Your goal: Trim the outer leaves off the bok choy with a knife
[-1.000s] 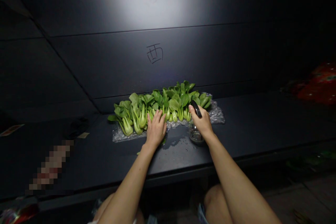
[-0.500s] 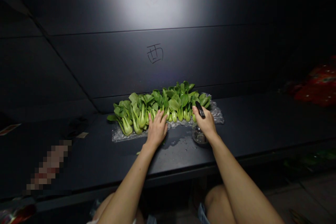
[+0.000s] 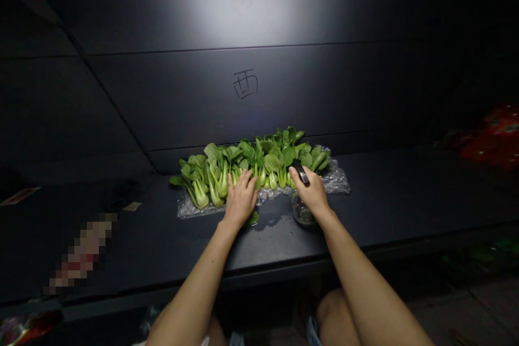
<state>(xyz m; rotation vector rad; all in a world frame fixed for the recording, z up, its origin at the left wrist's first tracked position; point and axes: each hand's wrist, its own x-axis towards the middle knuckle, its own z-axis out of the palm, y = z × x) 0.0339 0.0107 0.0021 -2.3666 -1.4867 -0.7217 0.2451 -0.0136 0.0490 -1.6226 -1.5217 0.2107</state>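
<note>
Some bok choy (image 3: 221, 175) hides behind the open left hand (image 3: 240, 200), while the right hand (image 3: 312, 193) clamps a partly covered spray bottle (image 3: 302, 214).

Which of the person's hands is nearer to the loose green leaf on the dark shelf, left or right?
Left. The left hand is just beside the leaf; the right hand, on a black handle, is farther off, to the leaf's right.
</note>
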